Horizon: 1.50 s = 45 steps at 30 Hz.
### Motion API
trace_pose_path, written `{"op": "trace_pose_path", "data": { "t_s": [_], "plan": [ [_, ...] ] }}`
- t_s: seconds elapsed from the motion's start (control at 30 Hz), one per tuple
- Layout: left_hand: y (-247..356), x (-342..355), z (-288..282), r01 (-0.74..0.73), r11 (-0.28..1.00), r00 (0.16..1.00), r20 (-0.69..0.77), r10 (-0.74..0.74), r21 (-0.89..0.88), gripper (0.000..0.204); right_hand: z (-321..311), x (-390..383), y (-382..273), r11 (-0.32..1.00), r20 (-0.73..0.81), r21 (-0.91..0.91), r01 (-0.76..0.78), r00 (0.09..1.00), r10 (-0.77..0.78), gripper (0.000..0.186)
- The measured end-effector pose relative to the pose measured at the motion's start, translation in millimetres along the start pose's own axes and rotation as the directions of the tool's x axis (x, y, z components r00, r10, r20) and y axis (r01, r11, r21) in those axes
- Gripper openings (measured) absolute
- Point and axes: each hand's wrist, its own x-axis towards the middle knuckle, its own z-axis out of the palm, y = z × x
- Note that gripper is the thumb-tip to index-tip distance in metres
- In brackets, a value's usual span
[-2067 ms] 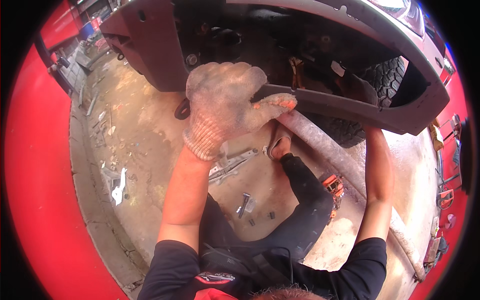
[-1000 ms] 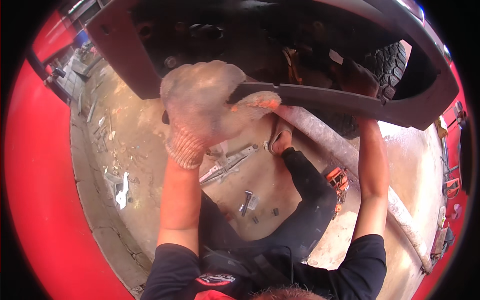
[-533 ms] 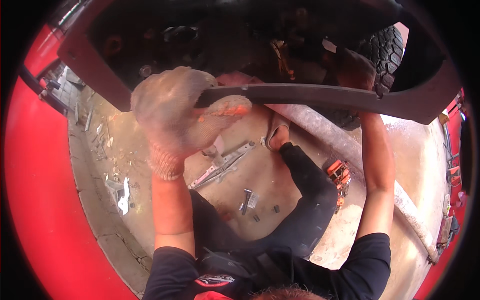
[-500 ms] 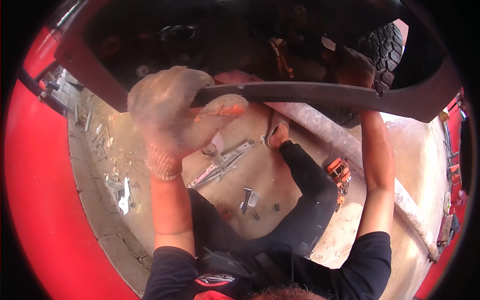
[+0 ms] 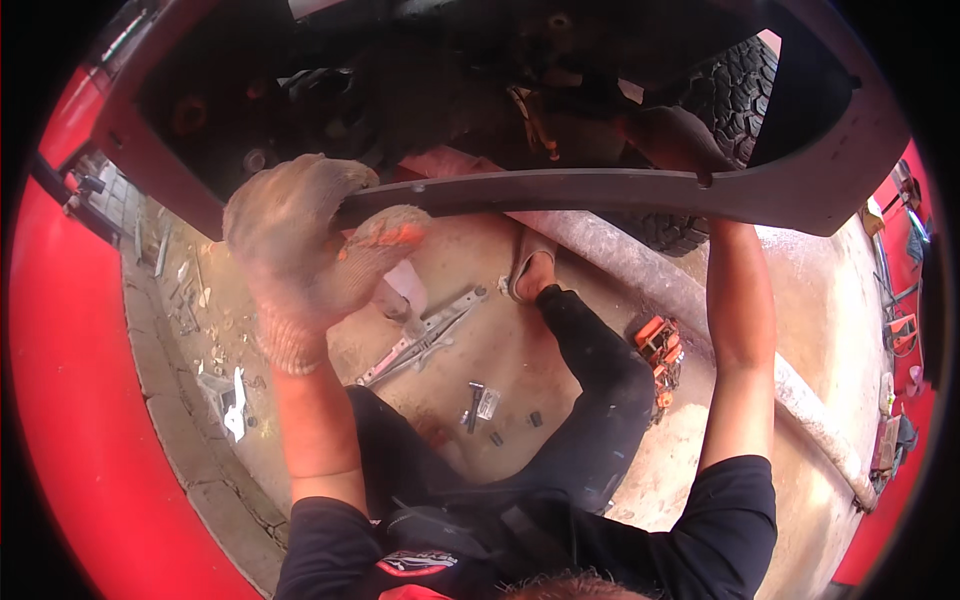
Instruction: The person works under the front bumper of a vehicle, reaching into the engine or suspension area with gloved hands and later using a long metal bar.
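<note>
A black vehicle bumper (image 5: 560, 192) with a large cut-out spans the view in front of me. My left hand (image 5: 290, 240), in a dusty knit work glove, is closed around its lower bar near the left end. The fingers lie over the top and the orange-stained thumb sits below. At the bumper's right part my right hand (image 5: 680, 140), in a dark glove, reaches up behind the bar into shadow. Its fingers are too dark to make out.
A knobbly tyre (image 5: 735, 95) stands beyond the bumper at right. On the floor lie a scissor jack (image 5: 425, 338), a ratchet wrench (image 5: 474, 408), small sockets (image 5: 535, 419) and an orange chain-and-hook bundle (image 5: 660, 350). A long pole (image 5: 620, 255) runs diagonally behind my leg. Red bodywork (image 5: 70, 380) borders the left.
The bumper and both hands have shifted slightly left in view, as has the floor behind. My left hand keeps its hold on the bar.
</note>
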Motion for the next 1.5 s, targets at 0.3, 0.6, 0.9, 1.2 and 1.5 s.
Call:
{"op": "trace_pose_path", "data": {
  "t_s": [0.3, 0.6, 0.9, 1.2, 1.5],
  "plan": [
    [-2, -12, -11, 0.119, 0.992, 0.992, 0.037, -0.121, 0.038, 0.059, 52, -56, -108, 0.93, -0.299, -0.304, 0.206, 0.906, -0.299, 0.037],
    [-10, -17, -15, 0.045, 0.991, 0.999, -0.005, -0.044, 0.124, 0.064, 250, 9, -116, 0.925, -0.404, 0.377, -0.041, 0.892, 0.204, 0.046],
    [-9, -9, -10, 0.048, 0.997, 0.999, -0.013, -0.048, 0.065, 0.053, 278, 26, -47, 0.997, -0.361, 0.031, 0.071, 0.931, -0.055, 0.035],
    [2, -8, -15, 0.051, 0.994, 0.999, -0.007, -0.05, 0.096, 0.039, 390, 70, -84, 0.875, -0.584, 0.409, 0.259, 0.811, 0.033, 0.035],
    [1, 0, -12, 0.154, 0.987, 0.987, 0.028, -0.155, 0.051, 0.024, 323, 71, -130, 0.924, -0.269, 0.382, 0.028, 0.96, 0.082, 0.046]
  ]
}}
